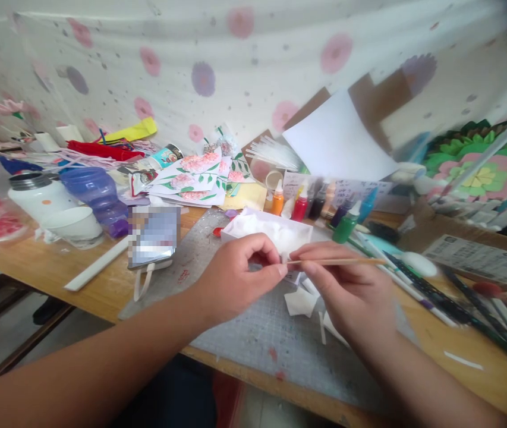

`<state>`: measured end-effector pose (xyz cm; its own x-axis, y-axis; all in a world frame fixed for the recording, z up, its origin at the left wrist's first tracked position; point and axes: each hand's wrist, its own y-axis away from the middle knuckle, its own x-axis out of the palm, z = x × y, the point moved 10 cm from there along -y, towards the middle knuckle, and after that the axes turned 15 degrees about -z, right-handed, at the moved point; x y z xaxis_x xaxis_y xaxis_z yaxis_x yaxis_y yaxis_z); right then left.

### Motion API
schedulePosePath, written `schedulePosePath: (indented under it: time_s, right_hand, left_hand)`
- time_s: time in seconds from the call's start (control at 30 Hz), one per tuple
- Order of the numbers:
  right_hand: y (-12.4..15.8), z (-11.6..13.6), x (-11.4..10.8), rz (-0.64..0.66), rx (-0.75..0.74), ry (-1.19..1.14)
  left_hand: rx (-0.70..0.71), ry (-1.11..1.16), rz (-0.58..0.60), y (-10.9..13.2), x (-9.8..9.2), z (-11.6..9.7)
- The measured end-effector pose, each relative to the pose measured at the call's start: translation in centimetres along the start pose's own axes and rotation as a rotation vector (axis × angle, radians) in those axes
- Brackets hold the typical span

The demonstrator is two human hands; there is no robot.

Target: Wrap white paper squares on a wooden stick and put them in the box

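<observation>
My right hand (pixel 351 285) pinches a thin wooden stick (pixel 342 261) that lies nearly level and juts out to the right past the fingers. At the stick's left end, the thumb and forefinger of my left hand (pixel 244 270) are closed on its tip. A small whitish bit shows at the fingertips; I cannot tell if it is cotton. Right behind both hands stands a white box (pixel 235 229) filled with fluffy white stuffing (pixel 264 227). Below the right fingers, a white star-shaped piece (pixel 301 302) and other white pieces, partly hidden by that hand, lie on the grey cutting mat (pixel 244 333).
A phone (pixel 157 238) leans on a stand at left, beside a white strip (pixel 97 264). Paint bottles, including a green bottle (pixel 348 223), stand behind the box. Brushes and pens crowd the right, near a cardboard box (pixel 471 244). Jars and a purple bottle (pixel 97 196) stand left.
</observation>
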<state>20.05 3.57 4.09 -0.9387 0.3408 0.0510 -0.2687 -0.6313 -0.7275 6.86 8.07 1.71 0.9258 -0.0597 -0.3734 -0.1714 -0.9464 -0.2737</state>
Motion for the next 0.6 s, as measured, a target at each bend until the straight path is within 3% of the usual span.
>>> schedulePosePath:
  time_s: [0.47, 0.6]
  right_hand:
    - [0.0, -0.1, 0.0, -0.003, 0.028, -0.031]
    - [-0.1, -0.4, -0.2, -0.019, 0.047, -0.013]
  left_hand:
    - [-0.070, 0.113, 0.013, -0.1, 0.1, 1.1]
    - [-0.058, 0.070, -0.072, -1.0, -0.9, 2.1]
